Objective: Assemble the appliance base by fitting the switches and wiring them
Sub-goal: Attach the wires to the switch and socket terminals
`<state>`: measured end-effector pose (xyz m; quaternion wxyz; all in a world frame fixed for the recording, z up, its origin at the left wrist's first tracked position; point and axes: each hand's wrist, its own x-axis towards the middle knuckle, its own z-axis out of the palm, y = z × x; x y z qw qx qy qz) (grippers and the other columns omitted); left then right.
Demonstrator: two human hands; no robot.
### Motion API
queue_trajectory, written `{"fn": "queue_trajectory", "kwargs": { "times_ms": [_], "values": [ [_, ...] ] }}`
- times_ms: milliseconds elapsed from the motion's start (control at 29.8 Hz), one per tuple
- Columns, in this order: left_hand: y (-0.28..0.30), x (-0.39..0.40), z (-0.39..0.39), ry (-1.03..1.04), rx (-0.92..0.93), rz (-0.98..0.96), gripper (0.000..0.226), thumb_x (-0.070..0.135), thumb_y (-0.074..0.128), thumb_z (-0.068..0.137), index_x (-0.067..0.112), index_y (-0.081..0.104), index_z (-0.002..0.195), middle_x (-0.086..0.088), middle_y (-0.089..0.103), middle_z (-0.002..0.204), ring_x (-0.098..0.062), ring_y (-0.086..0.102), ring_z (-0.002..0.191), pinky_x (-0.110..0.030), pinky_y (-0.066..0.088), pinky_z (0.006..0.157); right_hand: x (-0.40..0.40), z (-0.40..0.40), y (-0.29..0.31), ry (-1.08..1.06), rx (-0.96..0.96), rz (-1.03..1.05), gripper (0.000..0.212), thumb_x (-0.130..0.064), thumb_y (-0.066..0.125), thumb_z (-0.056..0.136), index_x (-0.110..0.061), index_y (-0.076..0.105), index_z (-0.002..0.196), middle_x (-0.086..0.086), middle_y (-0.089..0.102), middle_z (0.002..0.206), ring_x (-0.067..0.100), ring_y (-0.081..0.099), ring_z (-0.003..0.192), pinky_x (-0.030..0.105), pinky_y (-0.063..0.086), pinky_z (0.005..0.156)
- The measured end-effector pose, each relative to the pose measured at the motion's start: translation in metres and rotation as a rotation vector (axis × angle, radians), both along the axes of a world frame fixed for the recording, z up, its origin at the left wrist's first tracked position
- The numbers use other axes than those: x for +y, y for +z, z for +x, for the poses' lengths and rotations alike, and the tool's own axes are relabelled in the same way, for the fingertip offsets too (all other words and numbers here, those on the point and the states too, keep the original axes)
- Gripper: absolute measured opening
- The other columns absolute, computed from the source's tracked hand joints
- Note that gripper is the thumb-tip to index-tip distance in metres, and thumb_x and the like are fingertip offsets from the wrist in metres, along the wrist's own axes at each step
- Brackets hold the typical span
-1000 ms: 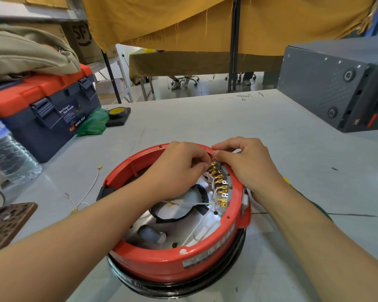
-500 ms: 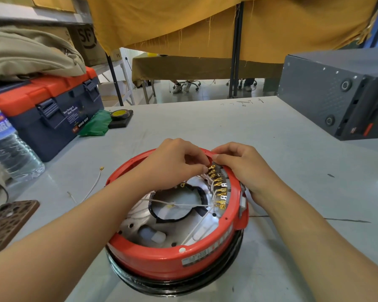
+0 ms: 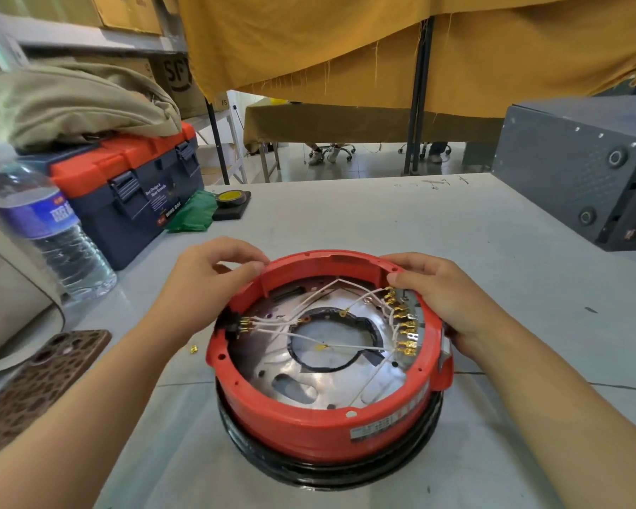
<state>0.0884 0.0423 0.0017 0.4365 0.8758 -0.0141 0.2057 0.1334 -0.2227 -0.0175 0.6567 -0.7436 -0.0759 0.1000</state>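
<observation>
- The red appliance base (image 3: 309,424) sits upside down on the grey table (image 3: 492,288), on a black ring, between the person's two hands.
- The left hand (image 3: 206,284) holds the far-left rim, thumb and fingertips curled together against the red edge.
- The right hand (image 3: 445,299) wraps the right side of the rim, thumb hooked over the inside and the other fingers curled round the outer wall.
- Just below the right thumb, a row of brass terminals (image 3: 404,325) runs along the inner wall.
- White wires (image 3: 309,334) cross the metal plate from those terminals toward a black connector (image 3: 235,325) under the left hand's wrist side.
- A small brass piece (image 3: 193,349) lies loose on the table near the left forearm; it might be a spare terminal, it's too small to tell.
- Beyond the left fingers: a blue-and-orange toolbox (image 3: 133,185) and a water bottle (image 3: 48,233).
- A phone (image 3: 41,376) lies beside the left forearm.
</observation>
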Motion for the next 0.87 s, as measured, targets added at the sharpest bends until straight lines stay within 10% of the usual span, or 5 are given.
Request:
{"fn": "queue_trajectory", "kwargs": {
  "times_ms": [201,335,871],
  "values": [
    [-0.021,0.047,-0.013,0.125,0.234,0.027,0.016,0.012,0.07,0.083,0.027,0.073,0.079,0.005,0.072,0.084,-0.016,0.066,0.081,-0.038,0.054,0.077,-0.002,0.003,0.0,-0.07,-0.003,0.024,0.024,-0.004,0.058,0.087,-0.017,0.071,0.102,0.035,0.061,0.105,0.033,0.057,0.08,0.053,0.05,0.085],
    [-0.03,0.065,-0.021,0.19,0.299,0.103,0.017,0.013,0.071,0.081,0.029,0.072,0.078,0.001,0.071,0.08,-0.009,0.064,0.069,-0.017,0.049,0.053,-0.004,0.006,-0.002,-0.115,0.005,0.049,0.023,-0.003,0.06,0.085,-0.019,0.073,0.096,0.013,0.074,0.086,0.026,0.069,0.073,0.042,0.055,0.078],
    [-0.048,0.076,-0.035,0.052,0.258,0.201,0.019,0.006,0.071,0.08,0.022,0.072,0.071,0.009,0.068,0.093,-0.001,0.061,0.084,-0.017,0.045,0.08,-0.005,0.011,-0.007,-0.089,0.003,0.023,0.025,-0.007,0.061,0.083,-0.026,0.076,0.088,0.01,0.075,0.083,0.025,0.071,0.068,0.038,0.055,0.071]
  ]
}}
